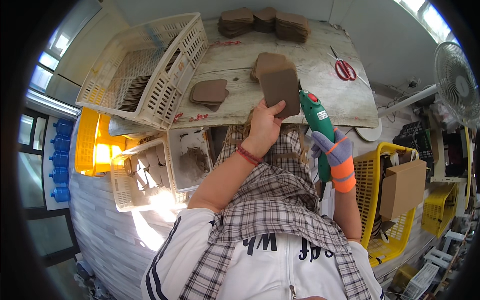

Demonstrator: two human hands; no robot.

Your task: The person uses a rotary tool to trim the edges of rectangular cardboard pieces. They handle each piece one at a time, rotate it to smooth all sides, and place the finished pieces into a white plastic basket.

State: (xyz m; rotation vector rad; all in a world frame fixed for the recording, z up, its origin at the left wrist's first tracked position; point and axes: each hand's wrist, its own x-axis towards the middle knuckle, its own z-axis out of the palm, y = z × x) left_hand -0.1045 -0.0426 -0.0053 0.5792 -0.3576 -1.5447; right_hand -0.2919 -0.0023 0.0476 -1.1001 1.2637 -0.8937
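Observation:
My left hand (267,122), bare with a red band at the wrist, pinches a flat brown rounded piece (280,92) by its lower edge, thumb on top. My right hand (336,152) wears a grey and orange glove and grips a green handheld power tool (317,112) with a red button. The tool's narrow dark tip points up beside the piece's right edge; whether they touch, I cannot tell. Just behind the held piece lies a stack of similar brown pieces (267,62). A smaller pile (210,93) lies left of my left hand.
On the worktable (235,112), a white crate (165,75) holding brown pieces stands left, several tall stacks (292,26) sit at the back, and red-handled scissors (345,70) lie right. A yellow basket (367,200) with a cardboard box (404,189) stands right, below a fan (457,82).

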